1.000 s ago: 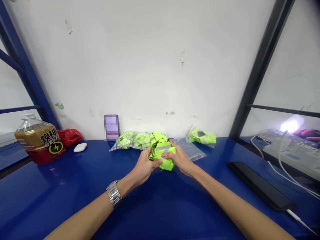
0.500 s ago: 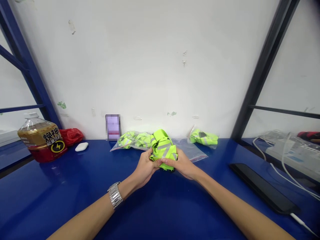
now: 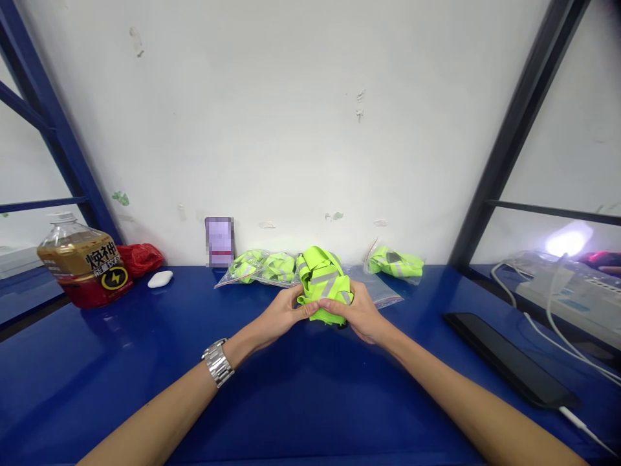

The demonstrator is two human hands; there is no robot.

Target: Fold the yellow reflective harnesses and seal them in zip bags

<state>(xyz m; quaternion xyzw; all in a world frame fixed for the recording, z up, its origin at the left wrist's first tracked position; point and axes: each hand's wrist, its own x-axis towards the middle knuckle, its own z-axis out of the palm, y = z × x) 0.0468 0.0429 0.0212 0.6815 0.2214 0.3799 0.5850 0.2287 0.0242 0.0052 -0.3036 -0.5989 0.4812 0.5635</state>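
Note:
Both my hands grip a bundled neon-yellow reflective strap (image 3: 324,278) with silver-grey stripes, held up just above the blue tabletop (image 3: 301,395). My left hand (image 3: 284,310) closes on its left side, the thumb across the lower front. From the right, my right hand (image 3: 361,314) grips it, its thumb close to the left one. The other fingers are mostly hidden behind the bundle. Partly behind it lies a flat clear zip bag (image 3: 376,288). Two clear bags with similar neon straps (image 3: 248,265) sit to the left, and another bagged strap (image 3: 395,262) lies to the right.
A large drink bottle (image 3: 85,262), a red plastic bag (image 3: 140,259) and a white earphone case (image 3: 160,279) stand at the left. One phone (image 3: 220,243) leans on the wall. Another phone (image 3: 509,356) with a white cable (image 3: 577,419) lies at the right, near a bright light (image 3: 568,239).
The bundle has turned slightly and shifted a little to the right in my hands, and its strap folds lie differently. A bright light now shows at the right.

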